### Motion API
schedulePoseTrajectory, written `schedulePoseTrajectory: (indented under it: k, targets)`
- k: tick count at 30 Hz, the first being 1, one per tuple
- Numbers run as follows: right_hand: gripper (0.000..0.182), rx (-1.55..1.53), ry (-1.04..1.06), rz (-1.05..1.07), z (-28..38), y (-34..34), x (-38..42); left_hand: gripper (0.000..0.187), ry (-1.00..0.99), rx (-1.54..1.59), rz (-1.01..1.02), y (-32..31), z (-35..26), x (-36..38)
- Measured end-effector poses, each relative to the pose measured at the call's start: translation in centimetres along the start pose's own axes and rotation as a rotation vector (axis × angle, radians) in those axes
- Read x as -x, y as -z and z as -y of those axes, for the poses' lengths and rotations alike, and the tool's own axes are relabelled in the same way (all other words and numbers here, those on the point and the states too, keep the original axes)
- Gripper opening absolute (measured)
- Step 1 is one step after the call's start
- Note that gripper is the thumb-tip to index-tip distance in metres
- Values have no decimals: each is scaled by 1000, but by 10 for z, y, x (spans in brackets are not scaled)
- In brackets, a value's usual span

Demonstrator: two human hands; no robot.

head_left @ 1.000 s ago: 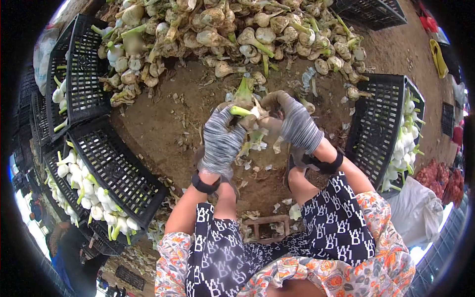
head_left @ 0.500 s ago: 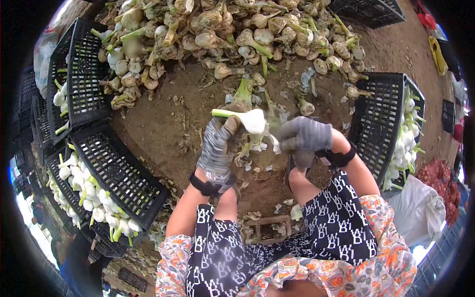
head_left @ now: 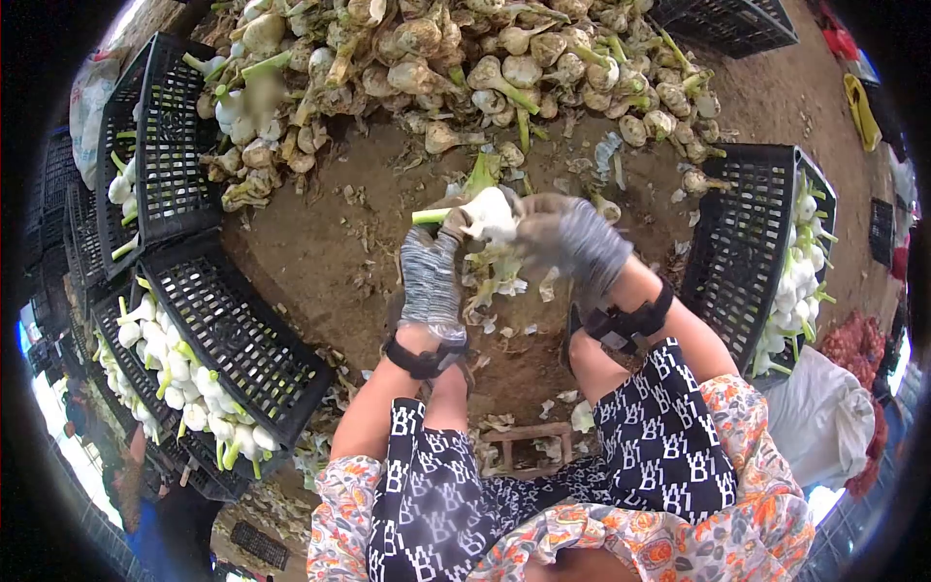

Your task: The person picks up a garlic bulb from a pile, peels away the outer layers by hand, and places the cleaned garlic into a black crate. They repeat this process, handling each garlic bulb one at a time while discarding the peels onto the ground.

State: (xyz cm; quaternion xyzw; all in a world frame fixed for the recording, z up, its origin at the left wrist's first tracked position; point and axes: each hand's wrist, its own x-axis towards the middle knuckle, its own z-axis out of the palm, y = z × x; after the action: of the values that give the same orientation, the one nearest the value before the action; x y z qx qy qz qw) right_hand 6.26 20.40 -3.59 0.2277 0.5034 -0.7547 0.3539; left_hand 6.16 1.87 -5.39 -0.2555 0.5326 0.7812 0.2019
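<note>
In my left hand (head_left: 433, 267), which wears a grey glove, a white garlic bulb (head_left: 492, 215) is gripped near its neck. The cut green stem points left and the round end faces right. My gloved right hand (head_left: 572, 238) is at the bulb's right side, its fingers closed against it and somewhat blurred. Beneath the hands, pale loose garlic skins (head_left: 504, 276) lie on the dirt. Another green garlic stem (head_left: 482, 173) shows just beyond the bulb.
A large heap of unpeeled garlic (head_left: 417, 73) spreads ahead. Black crates stand at left (head_left: 179, 145), near left (head_left: 238, 335) and right (head_left: 742, 238), with white garlic beside or in them. A white sack (head_left: 819, 417) sits at right. A small wooden stool (head_left: 529, 436) is between the legs.
My right hand has moved left from beside the bulb and now touches it. The bulb has shifted slightly in my left hand, which keeps its hold.
</note>
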Motion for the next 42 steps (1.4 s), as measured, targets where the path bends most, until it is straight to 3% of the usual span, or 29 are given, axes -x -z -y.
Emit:
schedulePoseTrajectory:
  k: [2, 6, 12, 13, 15, 17, 20, 21, 24, 25, 28, 32, 33, 36, 40, 41, 42]
  targets:
    - [40, -370, 35, 26, 10, 10, 12, 23, -49, -18, 2, -5, -6, 4]
    - [39, -804, 126, 306, -2, 43, 16, 23, -158, -153, 53, -9, -6, 4]
    - [14, -1133, 168, 197, -15, 70, 10, 23, -189, -143, 40, -7, -2, 8]
    - [13, -621, 194, 46, -8, 69, 9, 24, -178, -132, 44, -6, -2, 8]
    - [23, 710, 269, -297, -7, 57, 15, 24, -157, -108, 53, -4, -1, 6]
    - [31, 1429, 569, -508, -24, 44, 14, 23, -197, -186, 10, -1, 5, 4]
    - [31, 478, 565, -327, -16, 14, 14, 23, -241, -215, 29, -3, 11, 4]
    - [29, 561, 676, -303, -12, 4, 12, 24, -255, -217, 56, -4, 11, 3]
    - [32, 356, 158, -112, -30, 23, -2, 25, -32, 110, 196, -3, 5, 8]
    - [35, 726, 301, -155, -63, 42, -19, 27, -23, 154, 190, -4, 2, 10]
    - [39, 984, 368, -135, -64, 47, 3, 27, -27, 54, 163, -3, 2, 9]
    - [46, -270, 152, 114, -23, 27, 34, 27, -171, -263, 209, -27, 7, 14]
    - [50, -146, 189, 100, -21, 32, 34, 28, -172, -247, 284, -31, 12, 12]
    - [59, 201, 351, 44, -16, 47, 37, 29, 74, 99, 319, -35, 23, 3]
    - [60, 534, 840, -471, -18, 40, 47, 39, 220, 234, 365, -31, 25, -5]
    - [52, 539, 948, -516, -18, 38, 45, 42, 238, 232, 386, -29, 25, -6]
    - [49, 423, 860, -472, -18, 33, 45, 42, 213, 207, 363, -30, 26, -5]
